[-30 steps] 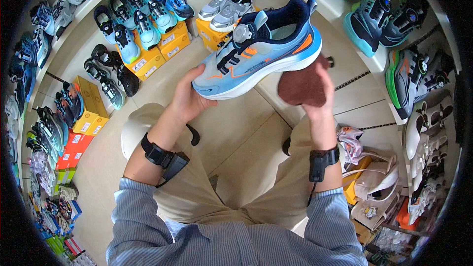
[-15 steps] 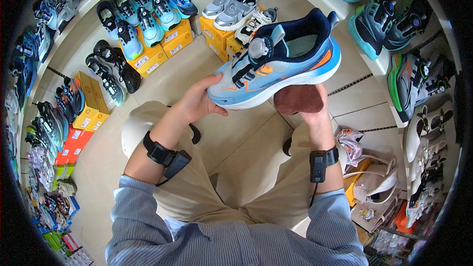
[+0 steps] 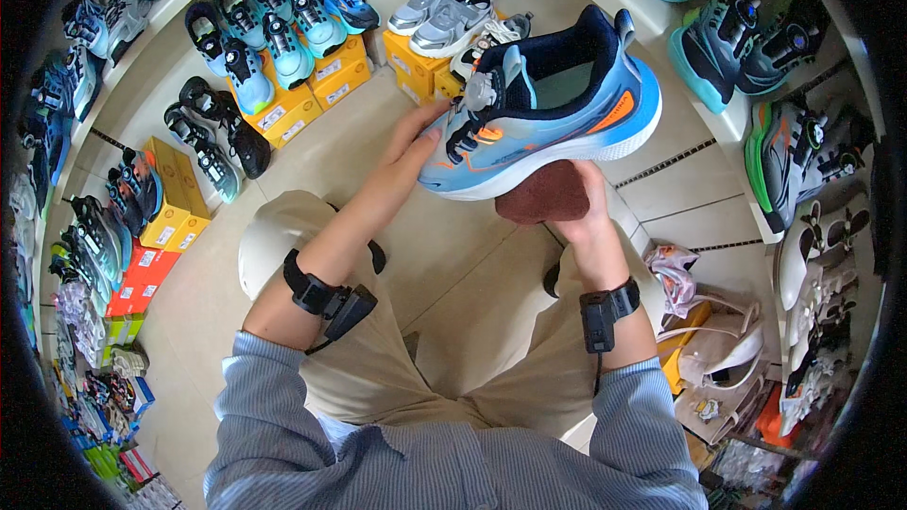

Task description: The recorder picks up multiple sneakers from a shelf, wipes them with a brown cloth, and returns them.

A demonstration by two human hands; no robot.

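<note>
A light-blue sneaker (image 3: 578, 135) with orange accents, a dark lining and a white sole is held up in front of me, toe to the left. My left hand (image 3: 413, 144) grips its toe end, and part of the fingers is behind the shoe. Below the sole, my right hand (image 3: 588, 206) holds a brown fuzzy cloth (image 3: 543, 195) up against the sole's near edge. A round dial (image 3: 480, 92) sits on top of the shoe, by its laces.
Yellow shoe boxes (image 3: 283, 121) carrying blue sneakers stand at the back left, with black shoes (image 3: 225, 127) on the floor beside them. Curved white shelves hold more shoes on both sides. A pale handbag (image 3: 723, 354) lies at the right.
The cloth in my right hand has slid left along the sole, toward the toe. My left hand has shifted up and farther round the toe. The shoe has turned slightly.
</note>
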